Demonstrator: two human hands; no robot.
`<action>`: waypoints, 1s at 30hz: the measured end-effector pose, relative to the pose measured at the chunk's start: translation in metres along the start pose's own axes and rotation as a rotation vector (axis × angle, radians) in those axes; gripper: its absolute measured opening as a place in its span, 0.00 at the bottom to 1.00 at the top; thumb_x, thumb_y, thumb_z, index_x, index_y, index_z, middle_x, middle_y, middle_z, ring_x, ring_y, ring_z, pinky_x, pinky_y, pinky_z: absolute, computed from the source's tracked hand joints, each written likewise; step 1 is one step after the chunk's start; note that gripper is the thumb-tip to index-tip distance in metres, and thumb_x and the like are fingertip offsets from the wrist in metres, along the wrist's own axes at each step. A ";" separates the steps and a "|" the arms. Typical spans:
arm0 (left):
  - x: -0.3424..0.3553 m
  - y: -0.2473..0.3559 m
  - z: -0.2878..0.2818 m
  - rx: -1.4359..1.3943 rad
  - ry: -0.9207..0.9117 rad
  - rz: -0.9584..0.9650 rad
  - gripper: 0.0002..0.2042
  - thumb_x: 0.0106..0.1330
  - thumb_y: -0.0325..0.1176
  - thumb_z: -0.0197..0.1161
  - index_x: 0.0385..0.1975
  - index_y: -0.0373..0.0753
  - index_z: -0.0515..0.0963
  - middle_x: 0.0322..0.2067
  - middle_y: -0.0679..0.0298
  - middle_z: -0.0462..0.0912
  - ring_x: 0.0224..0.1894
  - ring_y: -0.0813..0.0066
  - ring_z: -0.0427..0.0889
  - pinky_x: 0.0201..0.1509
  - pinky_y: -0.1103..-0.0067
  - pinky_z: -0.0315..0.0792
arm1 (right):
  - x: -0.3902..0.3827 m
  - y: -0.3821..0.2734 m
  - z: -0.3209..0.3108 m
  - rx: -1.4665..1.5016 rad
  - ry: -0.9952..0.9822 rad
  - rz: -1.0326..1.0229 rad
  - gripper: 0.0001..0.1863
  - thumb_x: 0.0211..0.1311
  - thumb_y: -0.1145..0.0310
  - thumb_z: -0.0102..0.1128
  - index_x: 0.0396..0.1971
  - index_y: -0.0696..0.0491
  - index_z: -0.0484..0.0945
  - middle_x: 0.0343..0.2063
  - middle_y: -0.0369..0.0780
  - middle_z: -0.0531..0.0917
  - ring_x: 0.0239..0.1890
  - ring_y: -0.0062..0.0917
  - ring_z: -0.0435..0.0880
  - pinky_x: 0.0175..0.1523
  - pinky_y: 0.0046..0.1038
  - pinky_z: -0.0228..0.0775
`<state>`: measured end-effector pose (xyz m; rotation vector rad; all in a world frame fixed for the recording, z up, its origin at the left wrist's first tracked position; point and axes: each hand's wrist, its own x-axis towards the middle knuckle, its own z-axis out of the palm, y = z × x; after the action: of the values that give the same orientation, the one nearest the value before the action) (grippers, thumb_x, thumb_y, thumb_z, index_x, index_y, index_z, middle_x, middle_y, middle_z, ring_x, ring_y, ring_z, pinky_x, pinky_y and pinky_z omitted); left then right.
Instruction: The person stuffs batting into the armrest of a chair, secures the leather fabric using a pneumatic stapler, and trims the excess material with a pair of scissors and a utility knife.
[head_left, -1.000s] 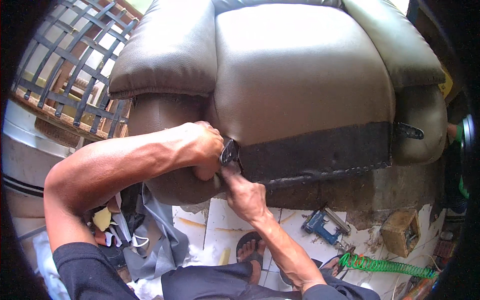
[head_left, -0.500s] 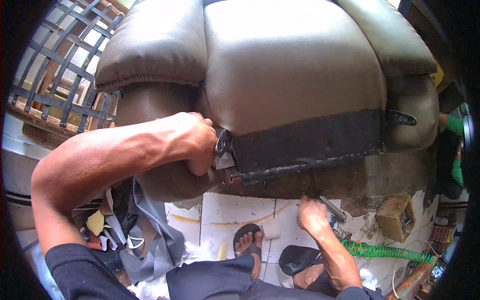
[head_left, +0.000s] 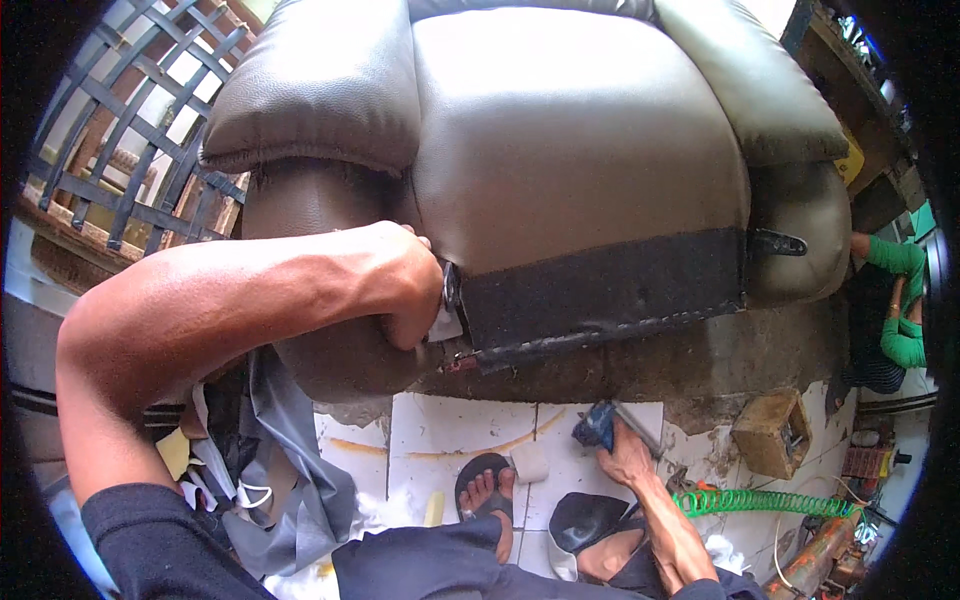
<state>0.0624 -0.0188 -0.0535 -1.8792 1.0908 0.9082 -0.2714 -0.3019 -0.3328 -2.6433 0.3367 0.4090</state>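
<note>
A brown leather recliner (head_left: 580, 150) fills the upper middle, with a dark fabric strip (head_left: 610, 290) stitched along its lower front edge. My left hand (head_left: 405, 285) is closed at the left end of that strip, beside a black metal bracket (head_left: 451, 288) and a small pale flap (head_left: 446, 324). What its fingers grip is hidden. Low over the tiles, my right hand (head_left: 626, 455) is wrapped around a staple gun (head_left: 597, 426) with a dark blue body and a grey metal part. A green coiled air hose (head_left: 770, 503) runs from near that hand to the right.
A wooden box (head_left: 772, 434) stands on the floor at right. Grey fabric (head_left: 295, 470) and scraps lie at left, below a webbed frame (head_left: 135, 130). A white roll (head_left: 530, 462) rests by my foot. Another person's green sleeve (head_left: 903, 345) shows at far right.
My right hand has turned and lowered toward me, bringing the staple gun's blue body into sight. My left hand stays at the strip's end. The view has shifted slightly.
</note>
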 end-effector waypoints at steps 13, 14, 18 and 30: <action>-0.015 0.000 -0.011 0.021 -0.094 -0.046 0.25 0.60 0.46 0.63 0.58 0.46 0.78 0.58 0.60 0.80 0.62 0.72 0.77 0.70 0.70 0.66 | 0.050 -0.283 -0.088 0.803 0.167 -0.379 0.20 0.56 0.73 0.60 0.50 0.59 0.72 0.30 0.54 0.83 0.33 0.50 0.86 0.41 0.42 0.77; -0.017 0.001 -0.011 0.025 -0.102 -0.064 0.26 0.60 0.46 0.63 0.59 0.46 0.78 0.59 0.60 0.80 0.63 0.72 0.77 0.70 0.70 0.65 | 0.053 -0.291 -0.087 0.800 0.157 -0.353 0.20 0.57 0.73 0.60 0.51 0.59 0.72 0.30 0.55 0.83 0.34 0.51 0.86 0.41 0.43 0.77; -0.015 0.000 -0.004 0.009 -0.095 -0.044 0.24 0.60 0.46 0.63 0.57 0.47 0.78 0.57 0.61 0.80 0.62 0.72 0.76 0.69 0.70 0.65 | 0.062 -0.298 -0.094 0.702 -0.050 -0.170 0.21 0.59 0.67 0.60 0.51 0.60 0.72 0.32 0.58 0.84 0.40 0.54 0.86 0.45 0.45 0.77; -0.002 -0.002 -0.006 -0.010 -0.060 0.005 0.21 0.60 0.45 0.64 0.52 0.48 0.80 0.54 0.62 0.81 0.60 0.72 0.76 0.66 0.70 0.65 | 0.040 -0.259 -0.086 0.818 -0.029 -0.028 0.16 0.59 0.64 0.60 0.34 0.64 0.78 0.23 0.47 0.84 0.28 0.32 0.86 0.36 0.36 0.77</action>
<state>0.0649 -0.0230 -0.0483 -1.8469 1.0568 0.9681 -0.1377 -0.1219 -0.1719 -1.8385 0.3604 0.2277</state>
